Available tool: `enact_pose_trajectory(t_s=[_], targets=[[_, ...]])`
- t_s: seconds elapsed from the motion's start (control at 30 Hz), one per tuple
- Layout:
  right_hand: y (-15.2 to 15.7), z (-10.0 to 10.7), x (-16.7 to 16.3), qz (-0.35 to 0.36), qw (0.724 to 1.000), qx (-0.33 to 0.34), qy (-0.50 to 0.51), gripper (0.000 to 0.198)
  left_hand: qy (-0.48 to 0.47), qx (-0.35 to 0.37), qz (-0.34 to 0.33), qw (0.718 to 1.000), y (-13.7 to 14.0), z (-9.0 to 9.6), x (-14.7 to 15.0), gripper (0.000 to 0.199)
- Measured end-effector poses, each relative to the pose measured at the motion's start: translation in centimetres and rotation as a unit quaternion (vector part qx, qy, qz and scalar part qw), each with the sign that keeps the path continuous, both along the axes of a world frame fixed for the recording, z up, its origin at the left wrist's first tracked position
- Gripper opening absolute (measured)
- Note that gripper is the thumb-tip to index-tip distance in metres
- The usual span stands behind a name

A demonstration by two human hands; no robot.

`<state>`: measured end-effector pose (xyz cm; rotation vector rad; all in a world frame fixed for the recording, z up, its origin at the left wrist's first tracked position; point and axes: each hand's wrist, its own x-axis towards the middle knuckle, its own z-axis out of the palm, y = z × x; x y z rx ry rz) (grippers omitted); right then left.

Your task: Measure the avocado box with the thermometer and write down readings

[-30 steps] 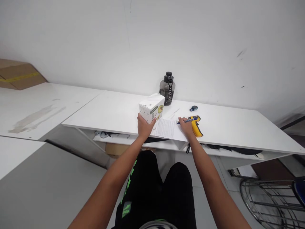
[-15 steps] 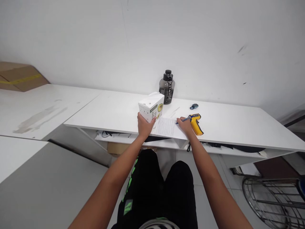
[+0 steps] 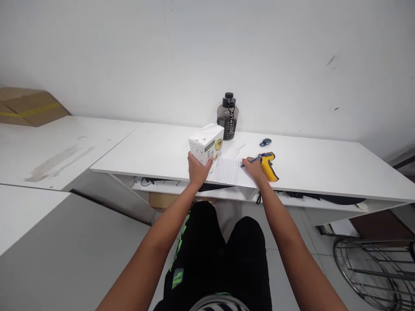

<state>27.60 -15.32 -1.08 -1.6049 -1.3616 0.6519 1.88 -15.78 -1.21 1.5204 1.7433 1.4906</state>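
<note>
My left hand (image 3: 198,169) is closed around the lower front of a white carton (image 3: 205,144) printed with avocado pictures, which stands slightly tilted on the white table (image 3: 155,149). In my right hand (image 3: 254,167) is a blue pen (image 3: 251,161), its tip at the right part of a paper sheet (image 3: 226,170) covered in lines of writing. The sheet lies at the table's front edge, between my hands. Just right of my right hand rests a yellow and dark blue pistol-shaped tool (image 3: 268,166).
Behind the carton stands a dark translucent water bottle (image 3: 228,116). A small dark blue object (image 3: 265,142) lies further right. A cardboard box (image 3: 32,106) sits at the far left. Below the tabletop runs a shelf (image 3: 162,186) with items; a metal rack (image 3: 372,268) is at the lower right.
The camera view has shifted slightly. My left hand keeps its hold on the carton, and my right hand with the pen stays over the right part of the sheet.
</note>
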Motion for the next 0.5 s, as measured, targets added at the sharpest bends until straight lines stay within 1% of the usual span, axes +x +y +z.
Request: enact_pose_trajectory(t_s=[0.27, 0.5], targets=[[0.28, -0.28, 0.12, -0.002, 1.000, 0.003, 0.003, 0.030, 0.002, 0.001, 0.004, 1.000, -0.09, 0.02, 0.04, 0.092], [0.43, -0.31, 0.19, -0.007, 1.000, 0.006, -0.001, 0.029, 0.003, 0.007, 0.003, 1.000, 0.18, -0.36, 0.06, 0.093]])
